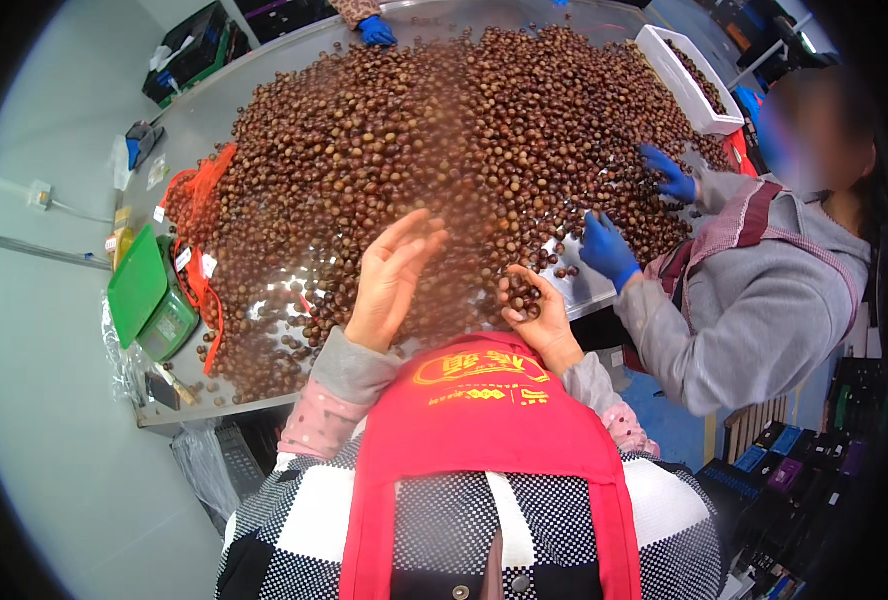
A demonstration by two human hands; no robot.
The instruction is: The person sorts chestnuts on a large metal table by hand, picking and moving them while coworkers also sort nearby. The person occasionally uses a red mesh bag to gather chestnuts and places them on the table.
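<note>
Glossy round brown nuts (pixel 384 142), some with pale patches, lie in a broad heap on a metal-topped table (pixel 279 411). My left hand (pixel 393 281) is raised over the near part of the heap, its fingers extended and nothing visible in it. To its right, my right hand (pixel 545 319) curls around several nuts (pixel 524 294) in its cupped palm, just beyond the top edge of my red apron (pixel 481 420). Part of the heap between and beside my hands looks blurred.
A co-worker (pixel 744 277) in blue gloves handles nuts at the right. Another gloved hand (pixel 376 31) rests at the far edge. A white foam box (pixel 688 79) of nuts stands far right. At left are red mesh bags (pixel 204 187) and a green weighing scale (pixel 166 322).
</note>
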